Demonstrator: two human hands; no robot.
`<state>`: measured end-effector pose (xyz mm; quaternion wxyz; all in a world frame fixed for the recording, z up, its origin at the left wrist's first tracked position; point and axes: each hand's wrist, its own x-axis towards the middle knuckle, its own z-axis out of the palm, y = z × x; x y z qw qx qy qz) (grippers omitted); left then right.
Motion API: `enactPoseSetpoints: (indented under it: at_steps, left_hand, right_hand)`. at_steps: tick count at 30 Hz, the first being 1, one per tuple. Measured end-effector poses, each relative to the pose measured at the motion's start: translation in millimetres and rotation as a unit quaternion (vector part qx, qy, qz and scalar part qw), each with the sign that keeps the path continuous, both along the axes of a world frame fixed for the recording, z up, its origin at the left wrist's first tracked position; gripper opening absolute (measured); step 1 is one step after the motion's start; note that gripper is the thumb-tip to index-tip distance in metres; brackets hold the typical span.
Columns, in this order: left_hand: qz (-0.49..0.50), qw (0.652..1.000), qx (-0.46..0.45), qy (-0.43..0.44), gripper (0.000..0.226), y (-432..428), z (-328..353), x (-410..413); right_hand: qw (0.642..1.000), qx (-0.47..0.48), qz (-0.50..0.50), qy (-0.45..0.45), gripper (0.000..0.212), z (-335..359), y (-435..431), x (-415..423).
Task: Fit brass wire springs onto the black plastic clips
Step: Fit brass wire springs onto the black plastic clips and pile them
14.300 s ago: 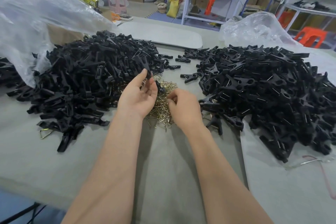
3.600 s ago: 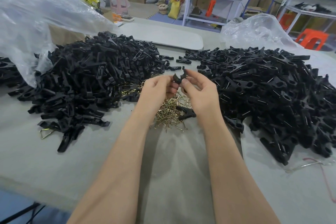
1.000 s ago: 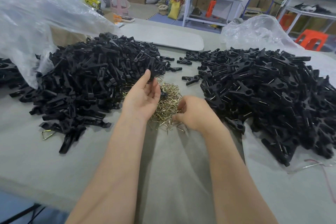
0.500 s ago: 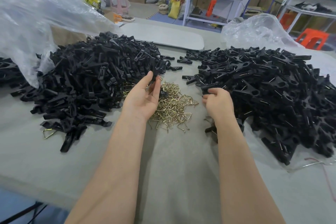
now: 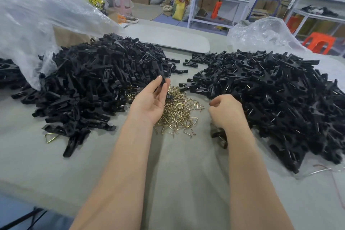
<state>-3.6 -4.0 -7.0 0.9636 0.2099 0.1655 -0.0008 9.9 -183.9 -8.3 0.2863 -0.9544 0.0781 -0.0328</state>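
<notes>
Hands meet at the middle of the grey table [image 5: 177, 164] in the head view. The left hand [image 5: 149, 103], palm up, pinches one black clip [image 5: 164, 85] between thumb and fingertips, its long axis pointing away from the person. Brass springs [image 5: 177, 112] lie in a loose pile between the two hands, touching the left palm's edge and just left of the right hand [image 5: 226, 113]. The right hand's fingers are curled inward; whether they hold anything cannot be told. It looks the likelier hand to pick a spring, reaching leftward. Clip heaps flank them: bare ones [image 5: 89, 84] left, wire-fitted ones [image 5: 276, 99] right.
</notes>
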Motion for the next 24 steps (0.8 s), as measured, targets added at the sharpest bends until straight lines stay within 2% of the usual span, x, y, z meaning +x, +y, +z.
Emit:
enactPoseSetpoints:
  at_steps: [3, 5, 9, 12, 13, 14, 15, 17, 19, 24]
  left_hand:
    - [0.005, 1.0, 0.01, -0.004, 0.005, 1, 0, 0]
    - [-0.001, 1.0, 0.011, -0.009, 0.009, 0, -1, 0]
    - [-0.005, 1.0, 0.016, -0.013, 0.028, 1, -1, 1]
    - [0.003, 1.0, 0.013, -0.013, 0.015, 0, 0, 1]
    - [0.004, 1.0, 0.014, -0.015, 0.012, 0, 0, 0]
    - [0.004, 1.0, 0.016, -0.018, 0.011, 0, -1, 0]
    - [0.003, 1.0, 0.019, -0.019, 0.01, 0, -1, 0]
    - [-0.001, 0.999, 0.028, -0.022, 0.006, 0, -1, 0]
    - [-0.002, 0.999, 0.048, -0.023, 0.003, 0, -2, 1]
    - [-0.018, 0.988, 0.148, -0.037, 0.008, -4, -5, 4]
  right_hand:
    - [0.993, -0.08, 0.028, 0.076, 0.029, 6, -1, -3]
    - [0.991, -0.088, 0.054, 0.084, 0.029, 8, 1, -6]
    - [0.988, 0.078, 0.123, 0.056, 0.034, 6, 9, -6]
    - [0.976, 0.2, 0.08, -0.045, 0.036, 9, 6, -3]
    - [0.965, 0.248, 0.056, -0.058, 0.035, 10, 3, -3]
    - [0.963, 0.258, 0.036, -0.064, 0.033, 9, 1, -2]
    - [0.974, 0.219, 0.025, -0.061, 0.029, 9, -2, -2]
    - [0.997, 0.066, 0.042, -0.004, 0.023, 5, -2, -2]
    - [0.995, -0.022, 0.07, 0.065, 0.028, 1, 4, -4]
    - [0.993, -0.022, 0.085, 0.076, 0.012, 0, 15, -5]
